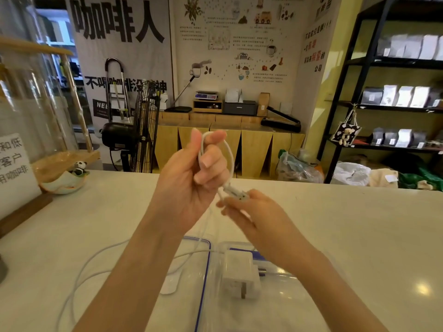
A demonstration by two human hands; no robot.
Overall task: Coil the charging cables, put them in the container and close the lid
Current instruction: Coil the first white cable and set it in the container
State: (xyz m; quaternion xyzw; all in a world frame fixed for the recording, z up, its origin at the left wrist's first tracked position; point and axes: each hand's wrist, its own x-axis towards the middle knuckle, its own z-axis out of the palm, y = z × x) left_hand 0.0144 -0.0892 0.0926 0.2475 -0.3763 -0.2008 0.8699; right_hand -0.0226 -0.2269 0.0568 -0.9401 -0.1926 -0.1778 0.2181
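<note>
Left grip (pixel 191 178) loops white cable (pixel 231 159); right grip (pixel 242 207) pinches its plug (pixel 236 191).

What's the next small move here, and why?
Probably wind another loop: the right hand brings the plug end up around the left hand. Only one loop of white cable is in that grip, and most of it lies slack on the counter.

White counter (pixel 335 224) in front. Back wall: coffee-themed posters (pixel 235 44), big black-lettered banner (pixel 119 44). Wooden cabinets (pixel 230 144) below, black shelving unit (pixel 359 92) with bags on the right, standing fan (pixel 143 125) on the left.
</note>
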